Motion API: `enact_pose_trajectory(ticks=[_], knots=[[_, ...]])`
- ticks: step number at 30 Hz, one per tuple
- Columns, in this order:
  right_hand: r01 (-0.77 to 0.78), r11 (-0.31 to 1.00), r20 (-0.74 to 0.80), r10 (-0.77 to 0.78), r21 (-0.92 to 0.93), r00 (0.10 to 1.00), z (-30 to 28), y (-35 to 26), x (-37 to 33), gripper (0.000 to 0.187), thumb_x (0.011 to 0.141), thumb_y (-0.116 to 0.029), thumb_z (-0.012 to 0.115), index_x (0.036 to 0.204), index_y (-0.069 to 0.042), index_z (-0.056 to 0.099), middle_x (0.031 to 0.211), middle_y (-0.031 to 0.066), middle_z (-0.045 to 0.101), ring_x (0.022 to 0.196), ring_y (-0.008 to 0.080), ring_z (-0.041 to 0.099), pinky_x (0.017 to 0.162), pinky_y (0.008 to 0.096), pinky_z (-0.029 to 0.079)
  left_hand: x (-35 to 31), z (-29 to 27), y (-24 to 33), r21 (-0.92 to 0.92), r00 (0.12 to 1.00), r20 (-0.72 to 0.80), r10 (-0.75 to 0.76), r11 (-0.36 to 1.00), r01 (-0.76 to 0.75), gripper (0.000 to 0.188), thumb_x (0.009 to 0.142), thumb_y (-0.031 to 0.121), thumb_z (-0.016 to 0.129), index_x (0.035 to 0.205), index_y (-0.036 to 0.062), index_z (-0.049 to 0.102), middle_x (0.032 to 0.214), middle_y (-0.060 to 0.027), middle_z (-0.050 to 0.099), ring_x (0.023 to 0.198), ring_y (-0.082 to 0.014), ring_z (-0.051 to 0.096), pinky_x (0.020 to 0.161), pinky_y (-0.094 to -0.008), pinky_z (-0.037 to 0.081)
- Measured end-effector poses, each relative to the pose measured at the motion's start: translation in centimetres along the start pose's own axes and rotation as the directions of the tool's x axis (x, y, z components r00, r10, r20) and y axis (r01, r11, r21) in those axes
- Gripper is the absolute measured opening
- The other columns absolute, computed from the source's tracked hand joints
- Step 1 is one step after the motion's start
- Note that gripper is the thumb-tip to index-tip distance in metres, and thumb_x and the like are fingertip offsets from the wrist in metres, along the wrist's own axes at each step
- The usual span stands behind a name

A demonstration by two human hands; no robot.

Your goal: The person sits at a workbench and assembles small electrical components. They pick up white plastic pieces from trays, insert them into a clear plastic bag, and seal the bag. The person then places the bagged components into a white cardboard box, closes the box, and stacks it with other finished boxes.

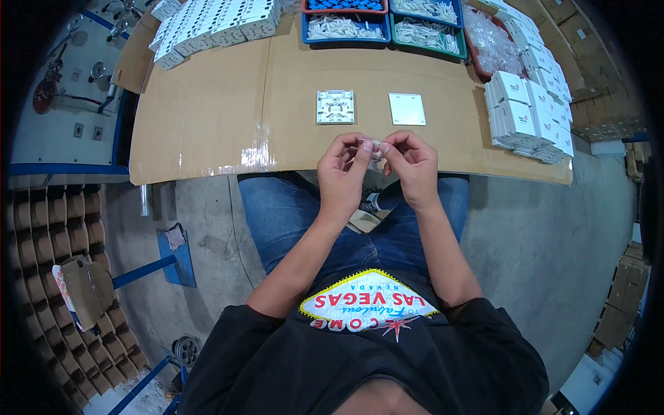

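Just past the table's front edge, above my lap, my left hand (341, 174) and my right hand (417, 169) meet with thumbs and fingertips pinched. Between them is a small piece of clear plastic (376, 155), maybe a little bag; my fingers hide part of it. Beyond my left hand, a white square device base (335, 107) with its inner fittings showing lies on the cardboard-covered table (207, 117). To its right, past my right hand, lies a plain white square cover plate (407, 109). Neither hand touches the base or the plate.
Blue trays (346, 45) and a green tray (429, 52) of small white parts line the far edge. Beside them stands a red basket (477, 69) of clear bags. White units are stacked at far left (214, 28) and right (529, 121). Left of the table is a blue stand (145, 271).
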State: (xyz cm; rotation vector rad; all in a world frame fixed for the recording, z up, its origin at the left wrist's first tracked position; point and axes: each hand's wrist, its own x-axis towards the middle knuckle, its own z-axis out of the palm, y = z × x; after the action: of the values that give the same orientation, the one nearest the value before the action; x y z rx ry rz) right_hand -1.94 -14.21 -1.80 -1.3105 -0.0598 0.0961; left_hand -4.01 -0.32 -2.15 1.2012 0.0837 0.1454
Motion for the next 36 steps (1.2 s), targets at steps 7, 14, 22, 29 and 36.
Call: enact_pose_trajectory(ticks=[7,14,22,29,36], knots=[[-0.005,1.000,0.015,0.006,-0.020,1.000,0.0,0.0,0.0,0.011,0.094,-0.008,0.071,0.101,0.000,0.066,0.089,0.0019,0.067,0.074,0.0055,0.060,0.058,0.0204,0.049,-0.3,0.0,0.1,0.002,1.000,-0.008,0.023,1.000,-0.023,0.015,0.102,0.013,0.064,0.110,0.0005,0.061,0.097,-0.0022,0.065,0.090,-0.0073,0.061,0.078,-0.0227,0.050],[-0.020,1.000,0.027,0.021,-0.015,0.999,0.4,-0.1,-0.1,0.012,0.094,-0.008,0.071,0.101,0.000,0.067,0.090,0.0021,0.068,0.075,0.0057,0.061,0.059,0.0208,0.049,-0.6,0.1,-0.2,-0.026,0.999,-0.028,0.041,0.999,-0.041,0.015,0.103,0.012,0.062,0.112,0.0003,0.059,0.100,-0.0028,0.064,0.092,-0.0074,0.061,0.080,-0.0232,0.051],[-0.008,1.000,0.002,0.008,-0.014,1.000,0.1,0.1,-0.1,0.011,0.095,-0.008,0.070,0.101,0.000,0.067,0.089,0.0016,0.068,0.074,0.0055,0.061,0.058,0.0205,0.049,-0.1,-0.2,-0.3,-0.023,0.999,0.047,-0.028,0.999,0.029,0.016,0.100,0.009,0.065,0.113,-0.0006,0.062,0.103,-0.0045,0.066,0.094,-0.0086,0.063,0.081,-0.0239,0.052],[-0.015,0.999,0.008,0.015,-0.034,1.000,-0.2,0.3,0.0,0.012,0.095,-0.009,0.071,0.101,0.000,0.068,0.089,0.0011,0.068,0.074,0.0049,0.060,0.057,0.0198,0.048,0.1,-0.5,-0.4,0.003,0.996,0.068,-0.055,0.998,0.055,0.014,0.099,0.009,0.066,0.110,-0.0005,0.064,0.100,-0.0034,0.066,0.089,-0.0080,0.063,0.078,-0.0239,0.052],[-0.018,0.999,0.019,0.019,-0.049,1.000,0.0,0.4,-0.1,0.011,0.095,-0.009,0.071,0.101,0.000,0.068,0.089,0.0004,0.068,0.074,0.0045,0.060,0.057,0.0198,0.048,0.1,-0.8,-0.9,-0.001,0.998,0.067,-0.004,1.000,0.004,0.014,0.100,0.008,0.065,0.110,-0.0004,0.063,0.097,-0.0020,0.065,0.087,-0.0078,0.062,0.077,-0.0237,0.052]])
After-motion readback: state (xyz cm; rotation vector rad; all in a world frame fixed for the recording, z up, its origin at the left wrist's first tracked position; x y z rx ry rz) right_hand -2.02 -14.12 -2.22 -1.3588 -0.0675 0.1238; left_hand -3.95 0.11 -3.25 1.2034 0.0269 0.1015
